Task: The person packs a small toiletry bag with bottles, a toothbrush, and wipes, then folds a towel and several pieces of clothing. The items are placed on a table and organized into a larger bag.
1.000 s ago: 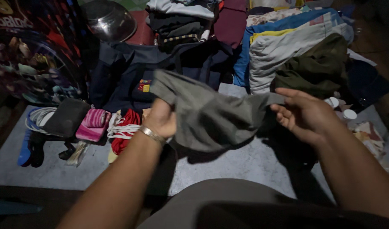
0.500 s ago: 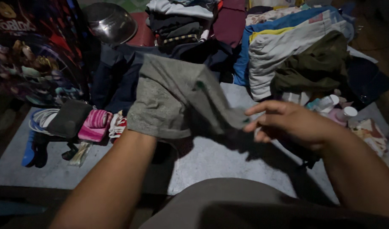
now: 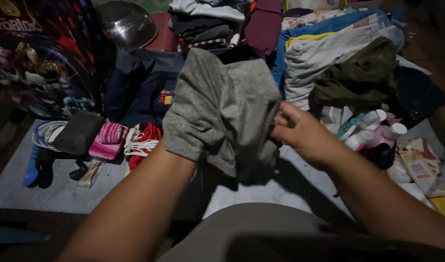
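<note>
A grey cloth garment (image 3: 217,106) hangs in front of me, draped over my left forearm. My left hand is hidden under the cloth; only the bare forearm shows below it. My right hand (image 3: 297,131) pinches the garment's right edge with closed fingers. Behind the cloth lies a dark navy garment (image 3: 145,87) with a small coloured patch.
Piles of folded and loose clothes (image 3: 329,53) fill the back. A metal bowl (image 3: 125,22) sits at the back left. A pink pouch (image 3: 107,139), a dark pouch (image 3: 77,133) and red-white cords (image 3: 142,145) lie at left. Small plastic bottles (image 3: 373,131) stand at right on the grey floor (image 3: 290,189).
My left arm has raised the grey cloth, which now covers the left hand. My right hand moved left from open and apart to gripping the cloth's edge.
</note>
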